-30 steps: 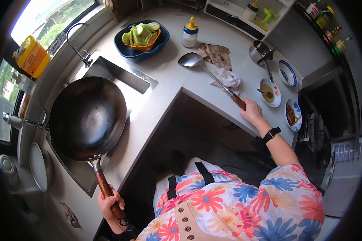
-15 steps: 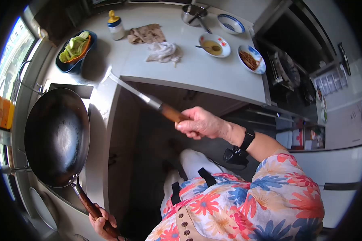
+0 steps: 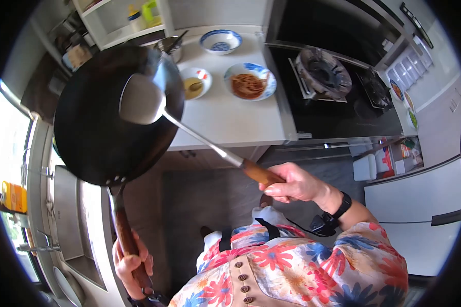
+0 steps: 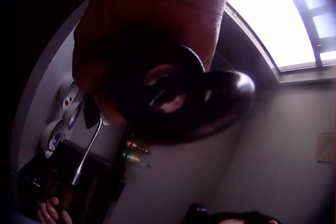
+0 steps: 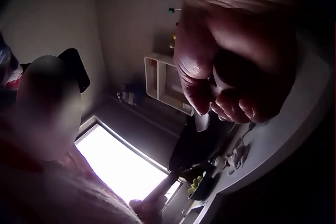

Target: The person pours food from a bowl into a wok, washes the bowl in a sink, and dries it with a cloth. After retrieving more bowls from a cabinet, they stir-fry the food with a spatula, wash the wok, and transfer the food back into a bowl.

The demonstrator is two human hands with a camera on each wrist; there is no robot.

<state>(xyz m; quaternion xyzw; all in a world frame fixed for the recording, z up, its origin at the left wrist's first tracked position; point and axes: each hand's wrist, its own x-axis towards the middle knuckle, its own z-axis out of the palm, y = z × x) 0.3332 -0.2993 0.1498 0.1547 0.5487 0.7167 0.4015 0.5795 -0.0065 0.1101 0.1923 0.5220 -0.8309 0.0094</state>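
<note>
Black round wok (image 3: pixel 107 112) in left hand (image 3: pixel 130 263) grip, steel ladle (image 3: pixel 141 100), wooden handle in right hand (image 3: pixel 294 184) grip

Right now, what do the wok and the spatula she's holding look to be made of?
The wok looks like dark seasoned steel or iron, matte black, on a reddish wooden handle. The spatula seems bare steel, with a dull grey blade and shiny shaft, and a brown wooden grip.

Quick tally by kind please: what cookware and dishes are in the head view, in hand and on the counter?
Woks: 1, the wok gripped by the left hand
Spatulas: 1, the spatula gripped by the right hand
Bowls on the counter: 3, the noodle bowl, sauce bowl, blue bowl
Metal pots: 1, the metal pot
Total: 6
</note>
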